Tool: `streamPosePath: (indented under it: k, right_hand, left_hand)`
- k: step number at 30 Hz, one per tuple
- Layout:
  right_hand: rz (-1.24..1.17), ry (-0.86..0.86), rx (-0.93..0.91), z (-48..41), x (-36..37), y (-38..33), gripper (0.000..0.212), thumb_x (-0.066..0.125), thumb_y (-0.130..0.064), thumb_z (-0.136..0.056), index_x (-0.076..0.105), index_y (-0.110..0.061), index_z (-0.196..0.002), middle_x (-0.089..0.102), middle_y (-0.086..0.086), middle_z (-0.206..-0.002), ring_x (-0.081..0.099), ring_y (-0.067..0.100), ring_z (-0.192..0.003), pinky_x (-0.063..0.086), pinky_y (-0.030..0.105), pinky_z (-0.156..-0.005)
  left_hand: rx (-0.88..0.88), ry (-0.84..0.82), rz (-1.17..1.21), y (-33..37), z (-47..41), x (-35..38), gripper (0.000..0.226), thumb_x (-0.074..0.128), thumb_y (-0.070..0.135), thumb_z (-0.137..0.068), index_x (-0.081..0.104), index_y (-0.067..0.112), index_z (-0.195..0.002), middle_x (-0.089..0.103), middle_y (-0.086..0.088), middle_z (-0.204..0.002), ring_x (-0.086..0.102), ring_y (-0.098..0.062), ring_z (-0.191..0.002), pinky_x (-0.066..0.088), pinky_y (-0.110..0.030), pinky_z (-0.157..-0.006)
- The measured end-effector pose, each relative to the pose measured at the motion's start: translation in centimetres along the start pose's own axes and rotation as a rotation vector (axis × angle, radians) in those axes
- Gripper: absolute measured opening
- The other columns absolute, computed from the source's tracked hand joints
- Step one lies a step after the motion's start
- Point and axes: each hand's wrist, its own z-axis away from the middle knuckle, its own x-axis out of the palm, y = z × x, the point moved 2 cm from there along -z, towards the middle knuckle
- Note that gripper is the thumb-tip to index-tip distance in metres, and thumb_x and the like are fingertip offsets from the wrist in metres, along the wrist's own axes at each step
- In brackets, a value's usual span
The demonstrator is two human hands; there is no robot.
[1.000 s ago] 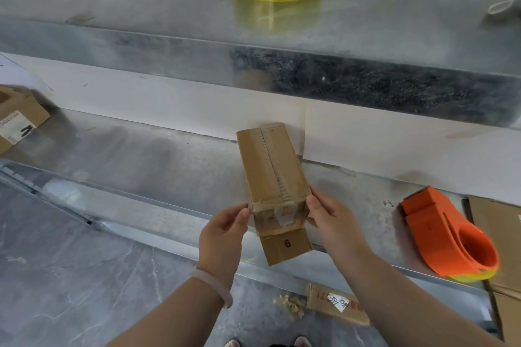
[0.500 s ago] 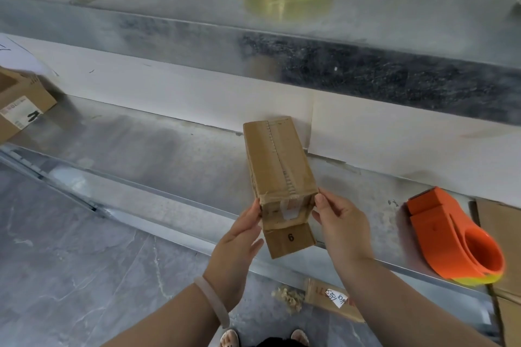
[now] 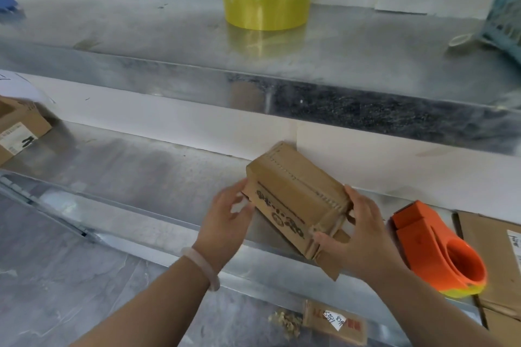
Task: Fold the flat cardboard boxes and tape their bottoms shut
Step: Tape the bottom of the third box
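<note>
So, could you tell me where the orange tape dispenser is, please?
In the head view, the orange tape dispenser lies on the lower metal shelf, right of the right hand.

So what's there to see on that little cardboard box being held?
The cardboard box is small, oblong and brown, tilted, with clear tape along its top seam and dark print on the side facing us. A loose flap sticks out at its near end. The right hand grips that end; the left hand touches the printed side.

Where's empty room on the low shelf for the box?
The lower metal shelf is bare from the open labelled cardboard box at left to the small brown cardboard box in hand. The right is crowded: orange tape dispenser, flat cardboard sheets.
</note>
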Motion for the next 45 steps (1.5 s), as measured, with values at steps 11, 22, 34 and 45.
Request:
streamPosePath:
  k: [11, 22, 34, 45]
  right_hand:
    - [0.136, -0.376, -0.121, -0.3, -1.3, 3.3, 0.106, 0.06, -0.052, -0.089, -0.034, -0.049, -0.139, -0.033, -0.028, -0.152, -0.01, -0.002, -0.145, -0.012, 0.016, -0.108]
    - [-0.116, 0.052, -0.092, -0.2, -1.7, 3.1, 0.053, 0.066, -0.014, -0.091, 0.05, -0.029, -0.14, 0.049, -0.013, -0.14, 0.048, -0.007, -0.122, 0.043, 0.024, -0.108]
    - [-0.635, 0.309, 0.363, 1.9, 1.1, 1.2, 0.061, 0.078, -0.024, -0.082, 0.045, -0.021, -0.134, 0.056, -0.008, -0.127, 0.066, 0.008, -0.099, 0.052, 0.041, -0.094]
    - [-0.634, -0.096, 0.139, 3.8, 3.1, -3.6, 0.05, 0.062, -0.03, -0.095, 0.045, -0.05, -0.137, 0.058, -0.02, -0.132, 0.054, 0.003, -0.122, 0.054, 0.038, -0.098]
  left_hand:
    - [-0.203, -0.146, 0.177, -1.5, -1.1, 1.7, 0.049, 0.043, 0.031, -0.104, 0.031, 0.03, -0.151, 0.04, 0.018, -0.135, 0.038, -0.005, -0.128, 0.028, -0.018, -0.102]
    - [-0.063, -0.132, -0.049, -2.2, -2.5, 0.3, 0.067, 0.062, 0.04, -0.092, 0.025, 0.042, -0.148, 0.047, 0.013, -0.133, 0.062, -0.015, -0.104, 0.057, -0.041, -0.087]
    - [0.054, -0.48, -0.154, -2.5, -3.1, 0.2, 0.056, 0.075, 0.049, -0.077, 0.049, 0.051, -0.125, 0.053, 0.009, -0.123, 0.055, -0.01, -0.11, 0.048, -0.025, -0.094]
    - [0.123, -0.287, -0.088, -2.9, 4.6, -0.5, 0.094, 0.058, 0.081, -0.062, 0.025, 0.05, -0.144, 0.042, 0.023, -0.126, 0.052, 0.003, -0.101, 0.053, -0.019, -0.079]
